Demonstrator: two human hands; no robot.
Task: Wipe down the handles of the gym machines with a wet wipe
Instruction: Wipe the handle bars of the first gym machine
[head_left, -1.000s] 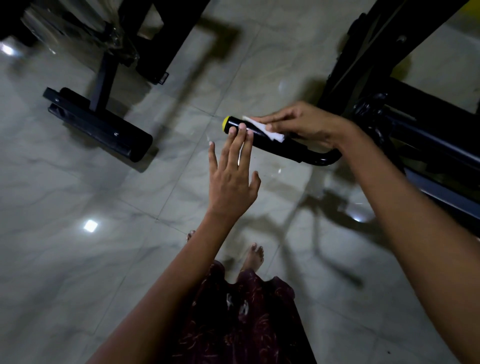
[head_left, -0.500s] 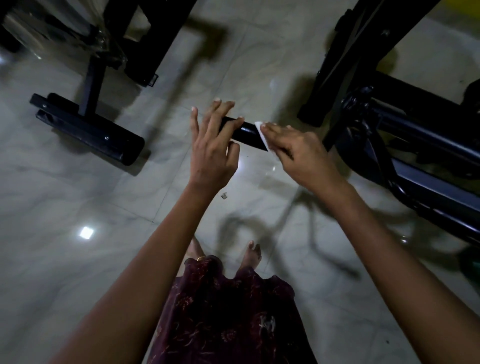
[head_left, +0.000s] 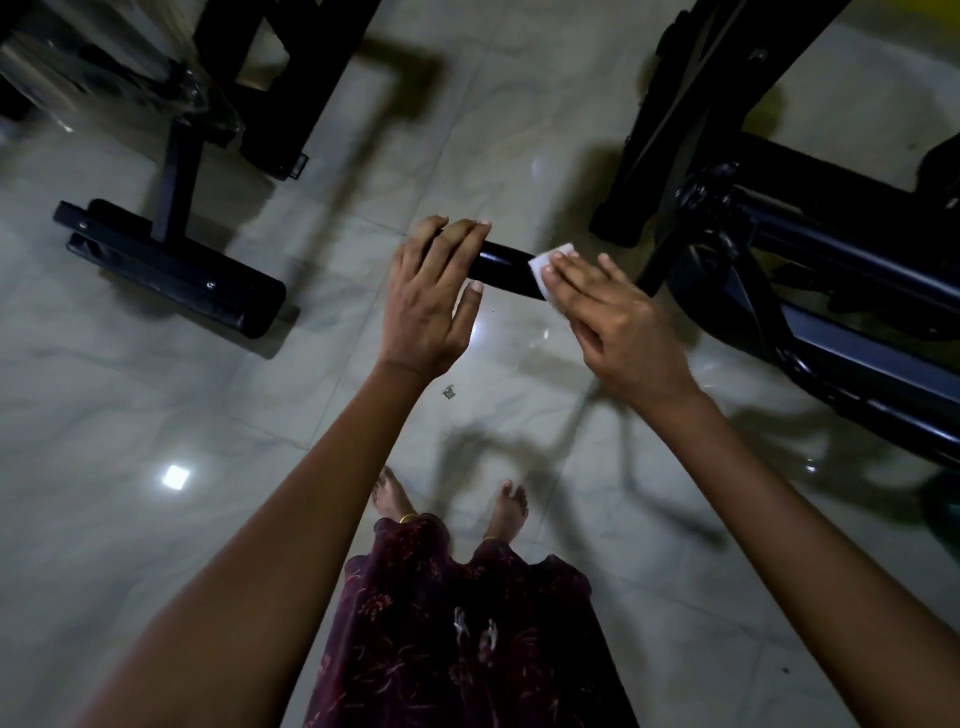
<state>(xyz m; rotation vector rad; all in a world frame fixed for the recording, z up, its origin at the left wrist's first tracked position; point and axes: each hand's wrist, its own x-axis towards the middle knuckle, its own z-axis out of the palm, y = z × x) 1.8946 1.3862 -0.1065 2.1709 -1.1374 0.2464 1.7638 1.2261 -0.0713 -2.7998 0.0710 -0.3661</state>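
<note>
A black gym-machine handle (head_left: 506, 267) sticks out leftward from the dark machine frame (head_left: 831, 249) at the right. My left hand (head_left: 431, 306) grips the handle's free end, fingers draped over the top and thumb underneath, hiding the end cap. My right hand (head_left: 613, 322) lies over the handle closer to the machine. Its straight fingers press a white wet wipe (head_left: 540, 262) against the bar. Only a corner of the wipe shows past the fingertips.
A black bench foot bar (head_left: 171, 270) and its post stand on the glossy tiled floor at the left. Another dark frame leg (head_left: 275, 104) is at the top. A small scrap (head_left: 449, 391) lies on the floor below the handle. My bare feet (head_left: 392, 496) are underneath.
My left hand rose and closed over the handle's end. My right hand slid the wipe along the bar toward the machine, and its fingers now lie flat.
</note>
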